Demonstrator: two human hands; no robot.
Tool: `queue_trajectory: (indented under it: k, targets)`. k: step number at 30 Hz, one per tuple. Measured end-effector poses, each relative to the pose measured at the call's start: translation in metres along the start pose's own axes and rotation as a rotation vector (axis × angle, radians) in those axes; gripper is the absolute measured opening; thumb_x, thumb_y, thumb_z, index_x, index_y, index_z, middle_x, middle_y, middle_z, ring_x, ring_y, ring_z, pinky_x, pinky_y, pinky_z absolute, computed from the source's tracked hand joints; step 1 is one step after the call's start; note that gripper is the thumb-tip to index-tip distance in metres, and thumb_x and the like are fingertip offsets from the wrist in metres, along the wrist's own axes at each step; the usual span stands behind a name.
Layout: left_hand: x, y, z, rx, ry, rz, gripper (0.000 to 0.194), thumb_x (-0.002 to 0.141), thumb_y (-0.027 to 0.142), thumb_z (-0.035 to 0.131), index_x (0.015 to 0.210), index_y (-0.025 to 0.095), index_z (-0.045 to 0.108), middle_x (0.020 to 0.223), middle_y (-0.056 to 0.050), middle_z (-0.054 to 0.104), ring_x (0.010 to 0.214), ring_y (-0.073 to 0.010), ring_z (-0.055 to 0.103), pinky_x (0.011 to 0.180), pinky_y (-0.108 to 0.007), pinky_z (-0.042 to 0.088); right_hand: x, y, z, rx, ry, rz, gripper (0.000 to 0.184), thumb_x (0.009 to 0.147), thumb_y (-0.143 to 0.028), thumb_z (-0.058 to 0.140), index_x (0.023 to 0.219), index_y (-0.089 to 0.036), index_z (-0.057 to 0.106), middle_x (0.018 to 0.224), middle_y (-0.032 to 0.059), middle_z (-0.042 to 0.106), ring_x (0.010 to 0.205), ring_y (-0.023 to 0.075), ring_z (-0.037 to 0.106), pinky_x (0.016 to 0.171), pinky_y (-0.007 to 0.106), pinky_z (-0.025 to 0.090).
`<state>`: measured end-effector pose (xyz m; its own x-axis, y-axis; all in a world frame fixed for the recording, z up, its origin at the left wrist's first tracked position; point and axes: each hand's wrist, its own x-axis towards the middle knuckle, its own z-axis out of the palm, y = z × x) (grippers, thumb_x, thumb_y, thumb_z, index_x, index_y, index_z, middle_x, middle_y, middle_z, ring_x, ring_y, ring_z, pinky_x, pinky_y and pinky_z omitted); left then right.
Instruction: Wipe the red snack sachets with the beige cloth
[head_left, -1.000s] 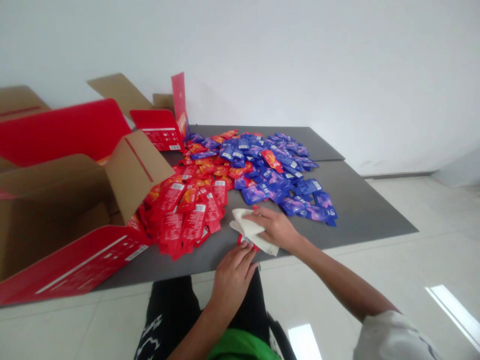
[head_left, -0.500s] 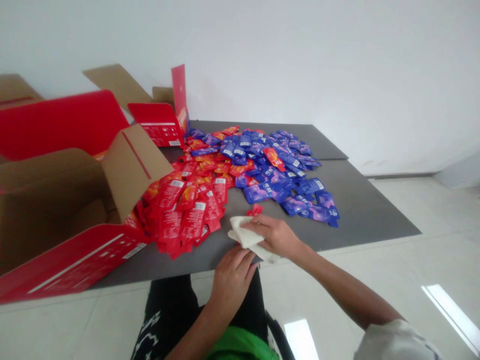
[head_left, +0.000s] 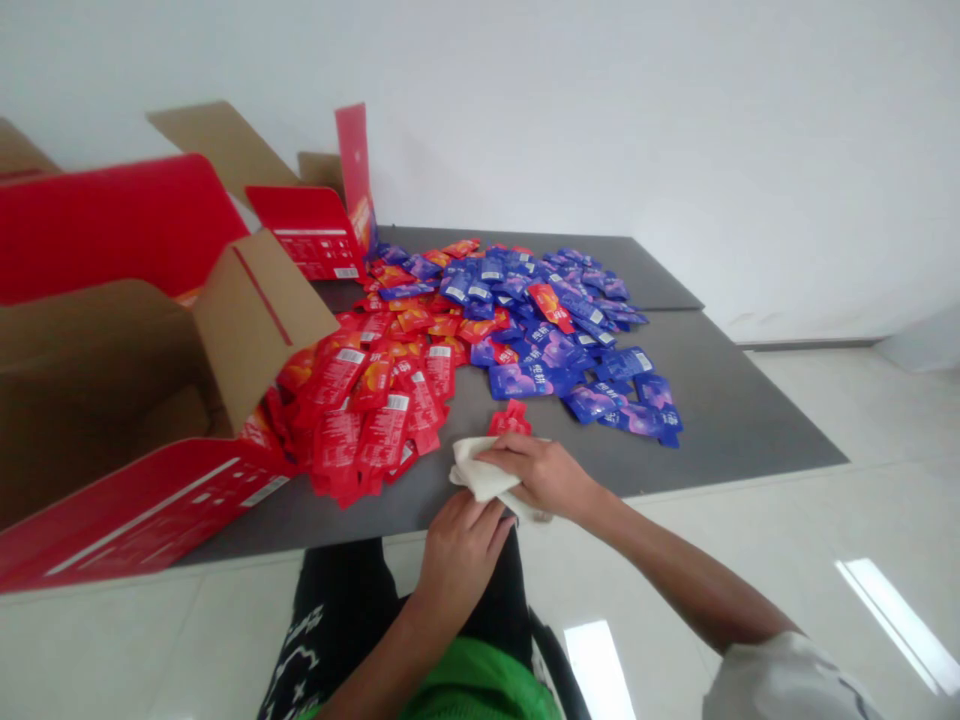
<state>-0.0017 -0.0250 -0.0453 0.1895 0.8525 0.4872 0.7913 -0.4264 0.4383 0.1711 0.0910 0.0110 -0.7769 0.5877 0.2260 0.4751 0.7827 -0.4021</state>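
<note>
Right hand (head_left: 541, 474) closed on one folded cream cloth (head_left: 480, 468) near the grey table's (head_left: 739, 400) front edge, the far end of one red pouch (head_left: 511, 419) showing just beyond. Left hand (head_left: 459, 550) at that edge, fingers close together, tips at the cloth; cannot tell whether they grip. Two open red cartons (head_left: 142, 525) along the left; heaped red pouches (head_left: 386, 432) and blue pouches (head_left: 534, 380) overlap past counting.

Cream cloth (head_left: 480, 470) in right hand (head_left: 551, 475), partly over red packet (head_left: 511, 417)
</note>
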Motion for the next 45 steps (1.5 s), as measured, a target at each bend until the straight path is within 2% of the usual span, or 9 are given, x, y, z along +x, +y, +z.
queue_trajectory:
  k: [3,8,11,17,21,26,39,42,45]
  targets:
    - [0.001,-0.001,-0.001,-0.022,0.005,0.017,0.028,0.096,0.023,0.065,0.123,0.019,0.069,0.118,-0.009,0.073,0.115,-0.0263,0.067,0.102,-0.043,0.057,0.006,0.010,0.003,-0.004,-0.003,0.059,0.039,0.094,-0.017,0.064,0.132,-0.026,0.067,0.122,0.0071,0.069,0.105,0.0199,0.069,0.090,0.027,0.054]
    - [0.000,-0.002,0.001,-0.041,0.025,0.026,0.030,0.098,0.024,0.063,0.128,0.020,0.066,0.125,-0.009,0.072,0.120,-0.0247,0.066,0.104,-0.041,0.056,0.029,0.045,-0.013,-0.129,0.022,0.178,0.039,0.095,-0.015,0.063,0.133,-0.024,0.067,0.121,0.0078,0.068,0.104,0.0197,0.069,0.090,0.027,0.054]
    - [0.000,-0.001,0.001,-0.041,0.025,0.021,0.031,0.097,0.022,0.063,0.128,0.020,0.066,0.126,-0.008,0.071,0.121,-0.0248,0.065,0.105,-0.041,0.056,0.023,0.034,-0.016,-0.148,0.048,0.150,0.044,0.095,-0.014,0.061,0.137,-0.025,0.064,0.126,0.0086,0.067,0.107,0.0208,0.068,0.091,0.028,0.054]
    - [0.002,0.000,-0.001,-0.002,-0.014,0.001,0.024,0.095,0.024,0.066,0.119,0.019,0.070,0.111,-0.008,0.074,0.108,-0.0272,0.069,0.097,-0.044,0.059,-0.002,0.001,0.000,0.008,-0.016,0.030,0.040,0.095,-0.022,0.065,0.135,-0.028,0.065,0.126,0.0062,0.068,0.109,0.0204,0.068,0.090,0.028,0.055]
    - [0.002,0.000,-0.002,-0.029,0.008,0.022,0.031,0.098,0.024,0.063,0.128,0.019,0.066,0.125,-0.008,0.072,0.120,-0.0254,0.066,0.105,-0.042,0.055,0.010,0.024,-0.003,-0.043,0.010,0.121,0.041,0.093,-0.015,0.065,0.133,-0.025,0.067,0.123,0.0079,0.068,0.107,0.0210,0.068,0.090,0.028,0.054]
    - [0.001,0.000,-0.001,-0.040,0.018,0.011,0.029,0.098,0.024,0.063,0.126,0.020,0.068,0.124,-0.008,0.073,0.119,-0.0242,0.067,0.104,-0.040,0.056,0.027,0.051,-0.014,-0.165,0.003,0.221,0.042,0.095,-0.017,0.063,0.136,-0.024,0.065,0.125,0.0087,0.067,0.104,0.0211,0.068,0.089,0.027,0.053]
    - [0.000,-0.001,0.002,-0.044,0.016,0.006,0.029,0.097,0.023,0.064,0.125,0.019,0.068,0.126,-0.009,0.072,0.120,-0.0241,0.065,0.106,-0.040,0.054,0.030,0.048,-0.018,-0.238,-0.011,0.297,0.043,0.096,-0.019,0.059,0.138,-0.025,0.064,0.123,0.0087,0.069,0.104,0.0226,0.068,0.088,0.027,0.052]
    - [-0.001,-0.001,0.002,-0.041,0.016,0.002,0.030,0.097,0.024,0.063,0.127,0.021,0.067,0.126,-0.008,0.071,0.121,-0.0245,0.064,0.106,-0.041,0.054,0.022,0.040,-0.026,-0.197,0.074,0.251,0.042,0.095,-0.017,0.058,0.136,-0.023,0.065,0.125,0.0100,0.068,0.106,0.0237,0.068,0.089,0.029,0.053]
    - [0.006,0.003,-0.006,-0.046,-0.016,-0.003,0.028,0.098,0.029,0.064,0.124,0.021,0.066,0.122,-0.008,0.071,0.118,-0.0249,0.064,0.103,-0.041,0.054,0.002,0.027,-0.034,-0.042,0.295,0.159,0.039,0.098,-0.019,0.053,0.135,-0.021,0.065,0.123,0.0103,0.069,0.108,0.0231,0.068,0.092,0.032,0.053]
